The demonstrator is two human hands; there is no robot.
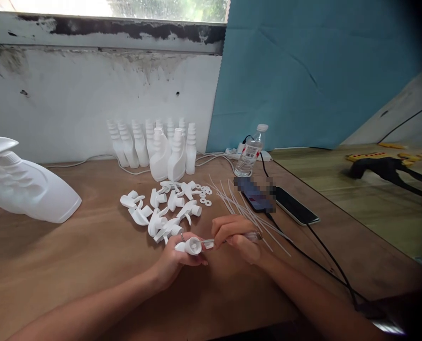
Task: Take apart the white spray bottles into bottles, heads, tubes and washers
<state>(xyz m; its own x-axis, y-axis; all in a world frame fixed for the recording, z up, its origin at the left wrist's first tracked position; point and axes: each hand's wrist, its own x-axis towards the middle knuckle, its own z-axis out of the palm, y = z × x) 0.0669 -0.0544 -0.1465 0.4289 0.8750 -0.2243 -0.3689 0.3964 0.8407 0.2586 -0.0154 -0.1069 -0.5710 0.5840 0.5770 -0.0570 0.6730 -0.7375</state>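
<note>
And here we are, one spray head (193, 246) gripped in the curled fingers of the left hand (175, 260), round collar turned up into view. The right hand (237, 234) is closed around one slim tool (254, 235), its thin metal shaft aimed at that head; whether the tip touches, I can't tell.

Reading the clock from the held piece, twelve at the wall: at eleven, a loose pile of trigger heads (175, 201), roughly ten, lying between the hands and the bottles. Small white rings (207, 202) at half past twelve, six or so, overlapping. Past the pile, near half past eleven, two broad white bottles (159, 161) stand before about eight ribbed ones (138, 147), partly hiding them.

Around one, a single clear water bottle (246, 158). At two, about eight thin tubes (228, 201) fan out between the right hand and two phones (294, 204), black cables (333, 265) trailing past the right forearm. And over between nine and ten, one big white sprayer (37, 189) on the brown table (101, 255)!
</note>
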